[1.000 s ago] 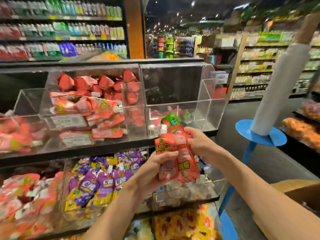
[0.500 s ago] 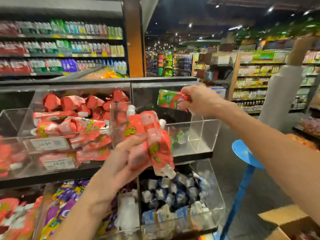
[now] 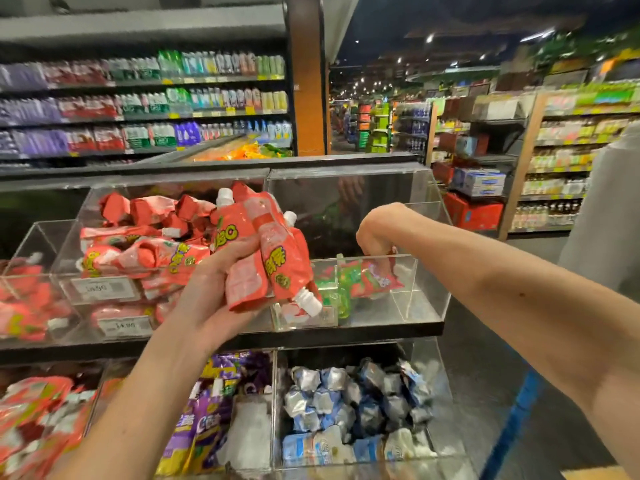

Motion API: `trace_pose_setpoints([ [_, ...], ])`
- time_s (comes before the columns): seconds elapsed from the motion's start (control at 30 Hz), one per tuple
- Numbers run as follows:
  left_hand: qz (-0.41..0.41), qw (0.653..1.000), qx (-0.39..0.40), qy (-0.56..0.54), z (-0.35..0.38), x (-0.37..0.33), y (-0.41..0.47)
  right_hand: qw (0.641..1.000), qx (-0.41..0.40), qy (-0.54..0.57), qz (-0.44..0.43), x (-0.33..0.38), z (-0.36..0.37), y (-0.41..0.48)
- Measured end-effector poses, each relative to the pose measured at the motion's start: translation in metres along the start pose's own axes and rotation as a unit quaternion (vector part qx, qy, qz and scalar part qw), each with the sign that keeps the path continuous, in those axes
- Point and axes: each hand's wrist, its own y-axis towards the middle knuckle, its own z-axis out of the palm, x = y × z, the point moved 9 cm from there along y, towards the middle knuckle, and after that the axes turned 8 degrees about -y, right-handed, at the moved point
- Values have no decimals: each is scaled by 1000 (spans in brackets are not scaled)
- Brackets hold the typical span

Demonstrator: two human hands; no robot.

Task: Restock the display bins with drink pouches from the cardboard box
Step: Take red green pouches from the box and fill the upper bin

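Note:
My left hand (image 3: 211, 289) grips a bunch of red drink pouches (image 3: 256, 251) with white caps, held up in front of the upper row of clear display bins. My right hand (image 3: 375, 233) reaches down into the upper right bin (image 3: 427, 271), its fingers curled round the top end of a red and green pouch (image 3: 372, 280) that lies low in that bin. A few more green and red pouches (image 3: 329, 292) lie on that bin's floor. A tan sliver of the cardboard box (image 3: 602, 475) shows at the bottom right corner.
The bin to the left (image 3: 104, 258) is piled with red pouches. Lower bins hold purple pouches (image 3: 207, 427) and silver-blue pouches (image 3: 346, 407). A person in grey (image 3: 606, 216) stands at the right edge. Store shelves line the back; an aisle runs on the right.
My right hand has dropped from above the upper right bin down into it, with its pouch. My left hand has lifted the red bunch a little. The view has tilted upward.

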Motion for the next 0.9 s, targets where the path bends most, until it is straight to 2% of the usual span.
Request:
trace_pose_setpoints([
  [0.07,-11,1000,-8,-3,-1,3,8,1000,19,16,-1,5,6,8],
  [0.17,-18,1000,-10,9,2,4,18,981,149,124,-25,18,35,19],
  [0.2,-16,1000,-14,16,4,3,20,972,145,182,-39,22,37,25],
  [0.27,-11,999,-29,33,4,1,23,969,81,228,-56,25,29,34],
  [0.33,-6,998,-42,51,5,-1,26,978,59,188,-73,31,26,32],
  [0.4,-6,997,-49,61,6,-2,29,984,79,135,-84,37,29,31],
  [0.5,-14,996,-51,72,9,1,29,982,118,127,-81,42,33,31],
  [0.63,-13,994,-58,87,9,-2,27,961,162,218,-60,39,49,43],
  [0.77,-30,994,-61,82,10,-5,21,935,91,339,-53,22,45,39],
  [0.83,-39,993,-66,87,6,-8,18,921,-9,389,-20,-1,28,25],
  [0.87,-42,993,-70,88,3,-11,16,895,-88,437,3,-14,12,13],
  [0.9,-45,993,-71,87,0,-14,15,846,-165,507,13,-22,-4,-3],
])
